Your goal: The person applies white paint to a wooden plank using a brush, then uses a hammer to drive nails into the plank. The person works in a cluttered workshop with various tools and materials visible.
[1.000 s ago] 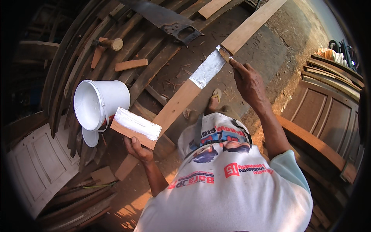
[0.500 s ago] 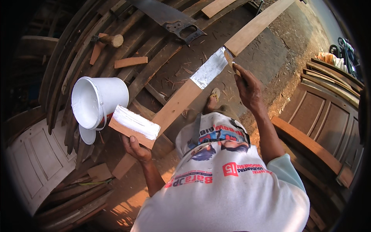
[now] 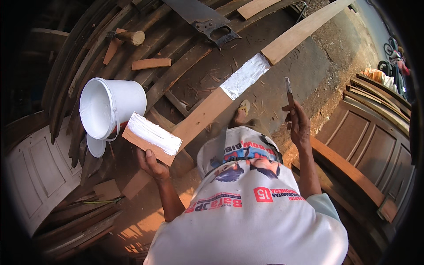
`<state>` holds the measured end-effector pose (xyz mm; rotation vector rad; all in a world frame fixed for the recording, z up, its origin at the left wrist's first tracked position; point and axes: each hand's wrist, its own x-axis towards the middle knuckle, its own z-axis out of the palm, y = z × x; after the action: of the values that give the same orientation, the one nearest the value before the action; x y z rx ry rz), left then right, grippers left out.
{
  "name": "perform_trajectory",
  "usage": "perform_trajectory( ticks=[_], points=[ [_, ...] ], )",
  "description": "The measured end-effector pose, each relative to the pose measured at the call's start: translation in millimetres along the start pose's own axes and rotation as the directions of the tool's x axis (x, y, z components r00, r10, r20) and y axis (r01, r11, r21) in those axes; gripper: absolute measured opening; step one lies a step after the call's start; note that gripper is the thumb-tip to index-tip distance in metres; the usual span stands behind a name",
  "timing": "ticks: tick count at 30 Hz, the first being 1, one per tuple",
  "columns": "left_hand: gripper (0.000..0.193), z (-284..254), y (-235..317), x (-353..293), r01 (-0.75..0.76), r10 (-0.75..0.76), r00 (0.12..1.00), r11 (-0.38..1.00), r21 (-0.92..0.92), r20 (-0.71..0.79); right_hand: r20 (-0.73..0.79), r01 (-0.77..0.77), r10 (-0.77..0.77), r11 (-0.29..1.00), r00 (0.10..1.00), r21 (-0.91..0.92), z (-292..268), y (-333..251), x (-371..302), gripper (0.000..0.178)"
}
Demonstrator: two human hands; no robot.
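Note:
My left hand (image 3: 154,165) is closed on the lower side of a short wooden block (image 3: 163,154), whose upper face carries a thick white paste (image 3: 152,133). In my right hand (image 3: 299,126), a thin, flat wooden stick (image 3: 289,97) points upward with white on its tip. That hand is apart from the long wooden beam (image 3: 201,115), which slants from beside the block to the upper right. A middle section of the beam is coated with the same white paste (image 3: 245,76). Part of the near end is hidden behind the block.
A white bucket (image 3: 132,99) lies tipped at the left, its lid (image 3: 96,146) below. A handsaw (image 3: 207,26), a mallet (image 3: 134,38) and wood offcuts (image 3: 151,64) rest on stacked boards. A panelled door (image 3: 353,137) stands right; a pale one (image 3: 39,172) left.
My right hand has drawn back from the beam, moving right and down, and the stick has left the pasted section. My left hand still holds the block in nearly the same place.

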<state>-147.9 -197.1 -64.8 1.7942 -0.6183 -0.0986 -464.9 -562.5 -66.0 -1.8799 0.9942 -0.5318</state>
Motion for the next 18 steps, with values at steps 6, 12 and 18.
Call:
perform_trajectory(
  ticks=[6,12,18],
  points=[
    [0.049,2.8,11.2,3.7,0.005,-0.005,1.0,0.999,-0.048,-0.001,0.045,-0.115,0.106,0.94,0.993,0.321,20.7,-17.2,17.9,0.028],
    [0.057,3.9,9.1,1.4,0.048,-0.052,0.997,0.997,-0.065,-0.05,0.081,-0.217,0.202,0.86,0.976,0.462,45.9,-16.3,54.0,0.033],
    [0.057,3.0,14.2,3.2,0.134,-0.139,0.989,0.986,-0.103,-0.052,0.197,-0.337,0.276,0.824,0.941,0.457,51.3,14.0,44.7,0.039]
  ],
)
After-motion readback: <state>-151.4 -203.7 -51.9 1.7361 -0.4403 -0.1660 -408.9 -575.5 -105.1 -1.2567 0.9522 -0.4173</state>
